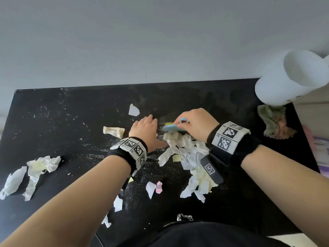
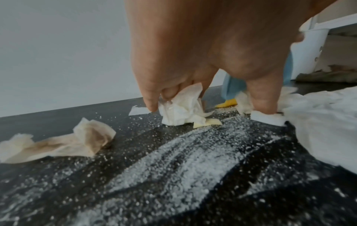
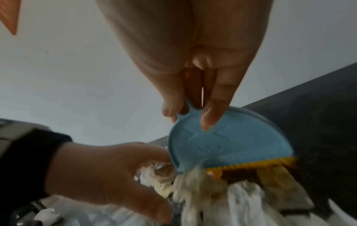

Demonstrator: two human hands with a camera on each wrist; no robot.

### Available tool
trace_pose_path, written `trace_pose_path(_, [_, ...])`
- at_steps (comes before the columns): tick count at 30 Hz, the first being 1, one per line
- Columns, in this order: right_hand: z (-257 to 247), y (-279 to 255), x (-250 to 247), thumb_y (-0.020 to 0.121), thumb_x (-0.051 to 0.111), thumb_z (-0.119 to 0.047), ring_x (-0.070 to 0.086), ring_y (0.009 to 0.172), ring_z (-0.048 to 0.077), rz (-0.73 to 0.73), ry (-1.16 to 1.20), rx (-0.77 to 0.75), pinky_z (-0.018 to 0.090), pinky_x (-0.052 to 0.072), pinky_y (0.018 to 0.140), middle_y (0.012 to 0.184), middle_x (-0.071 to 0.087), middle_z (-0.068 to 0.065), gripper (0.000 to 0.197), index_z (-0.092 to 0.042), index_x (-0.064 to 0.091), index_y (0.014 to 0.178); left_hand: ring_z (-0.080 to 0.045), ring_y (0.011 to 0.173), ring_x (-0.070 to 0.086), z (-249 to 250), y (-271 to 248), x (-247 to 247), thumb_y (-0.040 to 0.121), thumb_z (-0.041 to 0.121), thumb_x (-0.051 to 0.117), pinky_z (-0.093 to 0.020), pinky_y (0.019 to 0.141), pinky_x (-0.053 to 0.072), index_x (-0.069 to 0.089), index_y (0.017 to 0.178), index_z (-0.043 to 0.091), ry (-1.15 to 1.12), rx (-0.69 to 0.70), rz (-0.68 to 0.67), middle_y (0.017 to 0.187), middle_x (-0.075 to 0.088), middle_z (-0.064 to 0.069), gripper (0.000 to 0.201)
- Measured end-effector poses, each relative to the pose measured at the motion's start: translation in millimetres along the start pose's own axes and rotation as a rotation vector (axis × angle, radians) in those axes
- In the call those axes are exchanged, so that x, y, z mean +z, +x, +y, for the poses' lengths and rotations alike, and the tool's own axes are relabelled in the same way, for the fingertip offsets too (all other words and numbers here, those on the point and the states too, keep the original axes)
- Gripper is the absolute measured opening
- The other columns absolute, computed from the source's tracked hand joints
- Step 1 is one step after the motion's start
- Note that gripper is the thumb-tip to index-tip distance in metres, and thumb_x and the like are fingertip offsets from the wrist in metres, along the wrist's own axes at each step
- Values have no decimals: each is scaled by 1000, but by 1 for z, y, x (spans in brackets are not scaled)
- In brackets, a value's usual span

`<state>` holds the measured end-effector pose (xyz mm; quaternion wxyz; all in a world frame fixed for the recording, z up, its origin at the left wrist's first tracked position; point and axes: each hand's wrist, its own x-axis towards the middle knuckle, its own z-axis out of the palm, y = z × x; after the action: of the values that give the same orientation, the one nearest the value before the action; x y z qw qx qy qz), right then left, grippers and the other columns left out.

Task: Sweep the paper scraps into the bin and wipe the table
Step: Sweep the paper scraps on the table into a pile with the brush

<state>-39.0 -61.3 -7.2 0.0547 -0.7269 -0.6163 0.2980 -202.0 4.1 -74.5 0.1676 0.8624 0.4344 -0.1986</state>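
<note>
In the head view, the right hand point(image 1: 197, 124) holds a blue brush point(image 1: 173, 127) by its handle over a pile of scraps point(image 1: 188, 154) in the middle of the black table point(image 1: 53, 122). The left hand point(image 1: 145, 127) is just beside the brush. The white bin point(image 1: 288, 79) stands at the far right corner, with a cloth point(image 1: 274, 124) near it. In the left wrist view, the fingers point(image 2: 152, 94) are curled around a crumpled scrap point(image 2: 179, 107), and white grains point(image 2: 173, 160) lie on the table. In the right wrist view, thumb and fingers point(image 3: 216, 107) pinch the brush handle, and its yellow bristles point(image 3: 251, 166) touch the scraps.
</note>
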Motion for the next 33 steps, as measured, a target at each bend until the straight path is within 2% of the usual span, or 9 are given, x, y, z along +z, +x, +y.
trace_pose_path(3, [10,-2,-16,93,53,-25,62,93,17,109,85,14,28,46,87,108,69,4,23,-16,70,106,-21,145,14,1,-1,1,76,67,61,-42,118,14,18,150,13,24,-13,-13,158,12,-6,101])
trace_pose_path(7, [38,4,-28,96,46,-23,61,100,27,306,-2,164,35,47,88,110,68,12,27,-13,66,111,-21,146,10,7,-3,1,74,70,60,-42,119,11,14,150,12,52,-5,-20,159,10,-5,106])
trace_pose_path(10, [37,-3,-11,97,44,-25,61,98,29,231,-70,203,34,46,82,107,67,12,29,-14,63,116,-20,146,7,13,-5,4,74,72,58,-42,119,8,11,151,11,73,1,-44,159,7,-5,109])
trace_pose_path(15, [12,-21,5,95,48,-25,62,91,24,45,5,32,36,50,82,101,69,9,25,-14,69,105,-19,145,11,15,-5,5,74,72,58,-45,118,10,18,149,12,151,15,-38,159,11,-4,105])
trace_pose_path(18, [17,-17,-10,94,49,-23,64,91,26,157,63,40,41,50,85,101,70,11,27,-9,70,101,-18,145,14,14,-4,1,73,72,58,-47,118,9,19,149,12,180,25,-49,158,13,-4,105])
trace_pose_path(21, [32,-8,-21,96,46,-26,62,97,28,298,16,143,36,48,86,107,68,12,28,-11,66,109,-19,145,14,14,-3,-2,73,74,58,-48,118,9,19,150,12,192,29,-66,158,13,-4,106])
trace_pose_path(24, [31,-10,-10,97,45,-25,61,98,28,263,-28,175,34,47,85,107,68,12,29,-13,63,115,-19,145,13,12,-2,-1,72,74,58,-49,118,9,18,150,12,190,35,-70,159,11,-3,107])
trace_pose_path(28, [9,-20,7,95,48,-27,61,94,23,58,-5,35,36,48,85,102,68,9,28,-13,67,109,-17,146,12,8,-4,5,72,71,61,-47,118,10,17,150,13,151,39,-53,159,10,-1,106])
trace_pose_path(33, [8,3,-17,96,47,-25,62,99,24,245,75,20,31,45,88,109,69,9,28,-11,67,109,-16,145,16,2,-10,3,80,64,58,-45,118,7,26,148,16,115,59,1,157,19,1,89])
